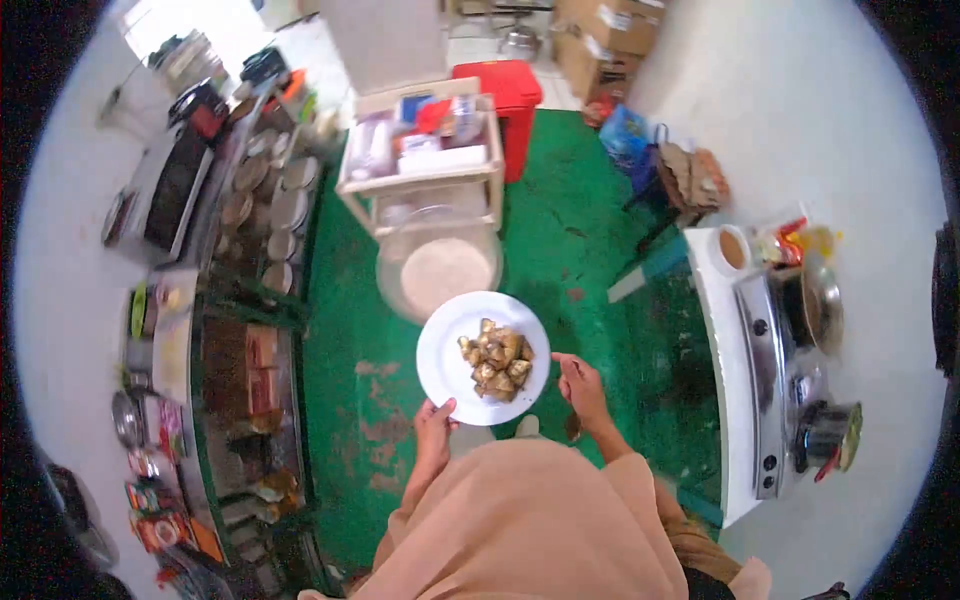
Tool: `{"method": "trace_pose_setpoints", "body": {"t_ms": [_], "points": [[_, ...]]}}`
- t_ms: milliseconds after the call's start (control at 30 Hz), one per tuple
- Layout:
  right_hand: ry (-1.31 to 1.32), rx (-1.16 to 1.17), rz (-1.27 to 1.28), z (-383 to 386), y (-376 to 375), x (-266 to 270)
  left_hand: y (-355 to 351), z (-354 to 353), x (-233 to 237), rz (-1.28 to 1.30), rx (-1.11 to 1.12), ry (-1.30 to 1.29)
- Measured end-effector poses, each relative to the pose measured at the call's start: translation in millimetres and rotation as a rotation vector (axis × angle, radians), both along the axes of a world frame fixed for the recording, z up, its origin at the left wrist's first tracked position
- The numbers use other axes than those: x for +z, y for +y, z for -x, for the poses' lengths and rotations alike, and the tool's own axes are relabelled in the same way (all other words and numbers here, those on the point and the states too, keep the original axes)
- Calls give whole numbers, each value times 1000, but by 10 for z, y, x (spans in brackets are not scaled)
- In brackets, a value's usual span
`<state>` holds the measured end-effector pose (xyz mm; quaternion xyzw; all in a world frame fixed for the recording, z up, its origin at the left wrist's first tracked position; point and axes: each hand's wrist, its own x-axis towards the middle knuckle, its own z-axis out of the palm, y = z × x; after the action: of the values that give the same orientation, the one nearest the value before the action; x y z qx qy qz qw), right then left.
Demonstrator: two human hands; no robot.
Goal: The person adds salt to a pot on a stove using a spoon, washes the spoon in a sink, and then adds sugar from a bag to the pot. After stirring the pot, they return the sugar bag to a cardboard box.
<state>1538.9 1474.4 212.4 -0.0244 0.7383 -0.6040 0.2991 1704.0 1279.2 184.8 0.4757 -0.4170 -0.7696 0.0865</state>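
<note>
A round white plate bears a heap of browned, chunky food pieces. My left hand grips its lower left rim, thumb on top. Just right of the plate, my right hand is closed around something dark, perhaps a utensil, whose lower end shows below the fingers; what it is cannot be made out. That hand looks close to the rim, apart from it.
Beyond the plate stand a large clear tub, a cream cart with packages and a red bin. At right is a white counter with a stove. Shelves line the left, over a green floor.
</note>
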Motion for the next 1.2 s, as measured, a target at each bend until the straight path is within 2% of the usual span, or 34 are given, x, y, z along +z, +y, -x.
{"method": "trace_pose_setpoints", "body": {"t_ms": [67, 100, 133, 200, 300, 367, 467, 533, 633, 700, 733, 800, 867, 933, 1067, 1133, 1167, 1200], "points": [[14, -97, 11, 127, 162, 117, 69, 451, 72, -66, -93, -49], [32, -185, 20, 412, 687, 145, 543, 895, 57, -62, -124, -49], [35, -201, 22, 624, 916, 125, 733, 1242, 21, -95, -180, -14], [47, -390, -51, 726, 966, 54, 738, 1546, -19, -120, -241, 17], [105, -408, -23, 1243, 1000, 157, 692, 2264, 35, -201, -226, 56], [137, -422, -36, 1477, 1162, 37, 701, 2636, -95, -153, -220, 78], [201, -399, -96, 2068, 1154, -138, 471, 3456, -71, -84, -171, 87], [159, -342, -168, 2520, 1028, -175, 256, 4013, -114, -67, -64, 168], [229, -263, -273, 3209, 816, -333, -121, 4829, -304, -34, -6, 190], [233, -197, -332, 3758, 644, -408, -409, 5345, -338, 9, 71, 220], [317, -162, -310, 4015, 616, -487, -560, 5590, -442, 32, 171, 199], [391, -133, -276, 4421, 430, -457, -854, 6027, -484, 23, 215, 186], [260, -180, -264, 4703, 378, -182, -996, 6328, -417, -11, 264, 208], [245, -146, -295, 5043, 279, -132, -1190, 6669, -391, -37, 332, 238], [273, -77, -295, 5661, 144, -399, -1498, 7269, -397, -51, 383, 217], [291, -13, -317, 5881, 79, -320, -1546, 7581, -608, -90, 438, 98], [324, 48, -319, 6085, 6, -305, -1603, 7719, -889, -95, 492, 220], [335, 47, -312, 6293, -40, -379, -1662, 7852, -1022, -90, 492, 233]]}}
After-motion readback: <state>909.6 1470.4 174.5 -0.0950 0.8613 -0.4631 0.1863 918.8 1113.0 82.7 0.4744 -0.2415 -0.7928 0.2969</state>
